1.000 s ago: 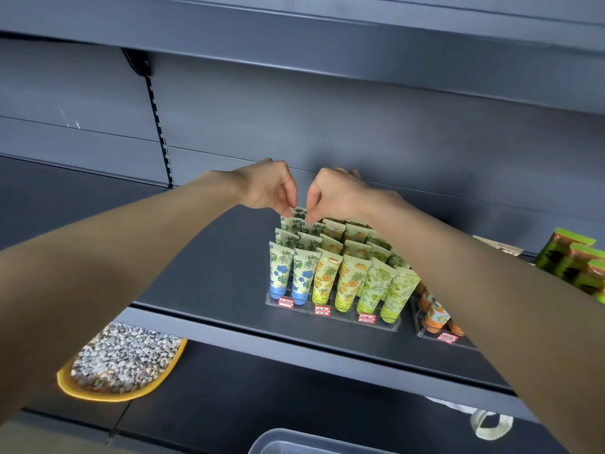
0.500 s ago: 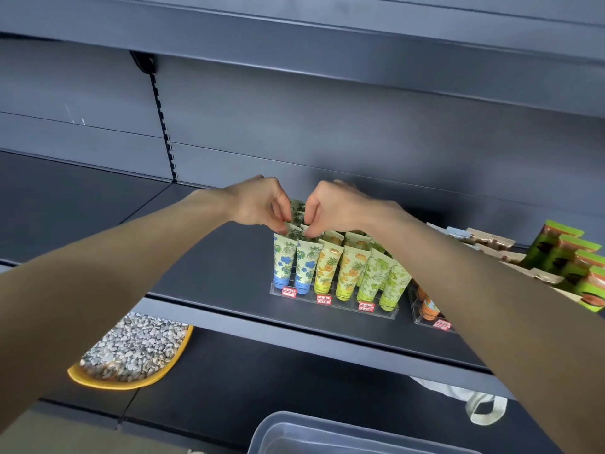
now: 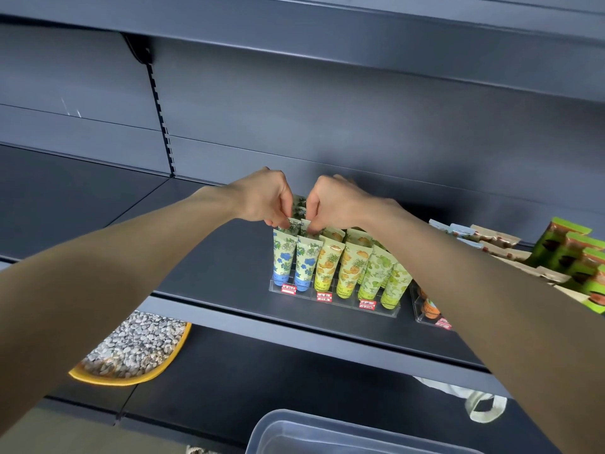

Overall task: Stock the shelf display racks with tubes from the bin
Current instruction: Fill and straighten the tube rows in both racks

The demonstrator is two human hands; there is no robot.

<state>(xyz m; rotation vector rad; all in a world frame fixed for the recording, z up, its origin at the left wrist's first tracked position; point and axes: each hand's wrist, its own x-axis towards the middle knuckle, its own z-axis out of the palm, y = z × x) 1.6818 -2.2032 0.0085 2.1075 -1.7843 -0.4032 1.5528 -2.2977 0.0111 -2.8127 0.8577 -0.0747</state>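
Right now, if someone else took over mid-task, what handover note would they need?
At the back-left rows, left grip and right grip each pinch the tops of blue-flower tubes.
The clear rack on the shelf has its front row filled: blue, yellow, green.
The bin sits below; its visible part shows no tubes.
To do: seat these tubes, then check the second rack at right, partly hidden.

Both hands meet over the clear rack (image 3: pixel 334 301) — left hand (image 3: pixel 262 199) and right hand (image 3: pixel 337 204) pinching blue-flower tubes (image 3: pixel 296 231) in its far-left rows. A bin (image 3: pixel 327 434) sits near, bottom edge.
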